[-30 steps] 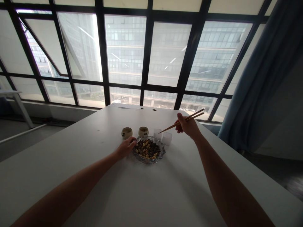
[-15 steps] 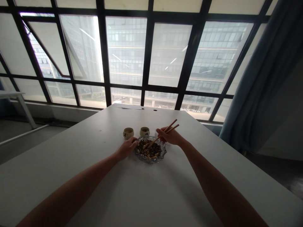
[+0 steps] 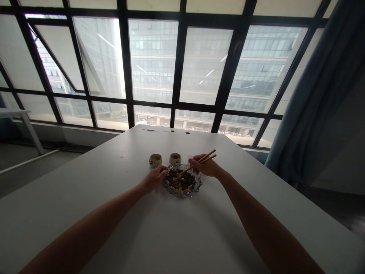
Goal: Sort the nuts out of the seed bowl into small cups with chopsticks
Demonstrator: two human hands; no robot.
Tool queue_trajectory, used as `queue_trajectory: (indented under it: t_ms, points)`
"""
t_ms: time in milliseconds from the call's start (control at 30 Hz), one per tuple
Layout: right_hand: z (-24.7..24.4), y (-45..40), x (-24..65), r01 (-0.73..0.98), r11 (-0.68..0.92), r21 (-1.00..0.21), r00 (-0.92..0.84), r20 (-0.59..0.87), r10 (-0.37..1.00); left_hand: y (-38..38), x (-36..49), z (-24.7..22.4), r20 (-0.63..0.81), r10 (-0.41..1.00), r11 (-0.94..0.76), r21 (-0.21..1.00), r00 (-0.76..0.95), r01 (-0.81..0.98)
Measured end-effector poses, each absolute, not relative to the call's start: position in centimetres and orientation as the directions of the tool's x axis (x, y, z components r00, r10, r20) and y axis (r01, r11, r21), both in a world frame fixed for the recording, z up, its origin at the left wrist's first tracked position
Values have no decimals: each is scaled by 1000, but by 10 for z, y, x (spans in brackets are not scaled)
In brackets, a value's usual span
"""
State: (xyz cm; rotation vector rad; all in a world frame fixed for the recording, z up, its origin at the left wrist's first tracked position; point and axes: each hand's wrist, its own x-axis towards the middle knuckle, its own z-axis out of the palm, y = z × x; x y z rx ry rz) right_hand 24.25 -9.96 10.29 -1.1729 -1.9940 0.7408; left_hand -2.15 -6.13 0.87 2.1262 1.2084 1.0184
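A clear glass bowl (image 3: 199, 187) with a scalloped rim holds a mix of dark seeds (image 3: 186, 178) and paler nuts, which look like peanuts (image 3: 178, 187). My left hand (image 3: 154, 178) grips the bowl's left rim between thumb and fingers. In my right hand (image 3: 205, 166), a pair of wooden chopsticks (image 3: 210, 156) slants down to the left, tips among the bowl's contents. Whether the tips pinch anything is too small to tell. Just behind the bowl stand two small cream cups with dark characters, a left cup (image 3: 155, 161) and a right cup (image 3: 175, 158).
Beyond my right fingers a small clear object (image 3: 190, 157) is partly hidden. The white table (image 3: 176, 232) reaches to the windows, with papers (image 3: 155, 128) at its far edge. A blue curtain (image 3: 302, 106) hangs at right, and another table (image 3: 13, 112) stands at left.
The chopsticks' upper ends have dropped and drawn closer together, and their tips have shifted within the bowl. My left hand stays on the rim.
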Motion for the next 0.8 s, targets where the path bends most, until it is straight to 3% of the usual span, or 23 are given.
queue_trajectory:
  t_ms: [233, 433, 633, 800]
  points:
    - [108, -100, 245, 492, 406, -770, -205, 350, 914, -62, -21, 8, 369, 871, -489, 707, 324, 510]
    - [100, -95, 246, 521, 432, -736, -325, 297, 898, -61, -20, 8, 368, 868, -495, 706, 334, 507]
    - [112, -101, 254, 523, 457, -719, -269, 370, 889, -61, -21, 8, 363, 871, -490, 701, 332, 519]
    - [113, -103, 254, 566, 466, -680, -315, 344, 884, -62, -21, 9, 366, 869, -493, 696, 332, 521]
